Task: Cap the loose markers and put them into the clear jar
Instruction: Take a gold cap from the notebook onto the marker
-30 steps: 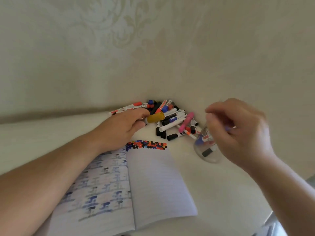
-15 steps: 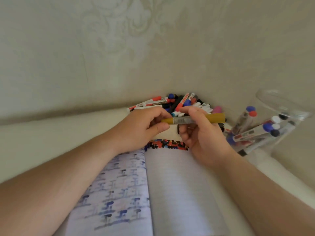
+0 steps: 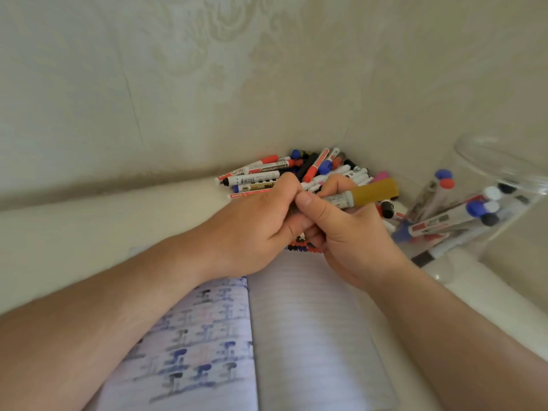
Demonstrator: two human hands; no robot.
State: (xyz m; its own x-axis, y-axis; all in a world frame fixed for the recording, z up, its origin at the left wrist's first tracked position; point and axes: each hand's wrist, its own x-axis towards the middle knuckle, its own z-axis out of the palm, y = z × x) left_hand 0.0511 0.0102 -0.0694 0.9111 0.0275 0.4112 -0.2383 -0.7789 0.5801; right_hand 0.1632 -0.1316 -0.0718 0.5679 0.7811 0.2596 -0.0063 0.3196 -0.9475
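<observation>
Hands: left (image 3: pixel 255 229) and right (image 3: pixel 344 232) pinch gold marker (image 3: pixel 364 194); clear jar (image 3: pixel 486 203) near right edge.

We see a cream worktop (image 3: pixel 89 232) running up to a pale patterned wall. In the far corner lies a heap of loose markers (image 3: pixel 299 173), with red, blue, black and pink caps, some crossing one another. Near us an open lined notebook (image 3: pixel 311 336) lies flat; its left page carries rows of blue and black ink marks, and a band of red, blue and black dots runs along the top of its right page. At the right a clear jar (image 3: pixel 501 179) stands on the worktop with capped markers leaning inside.
</observation>
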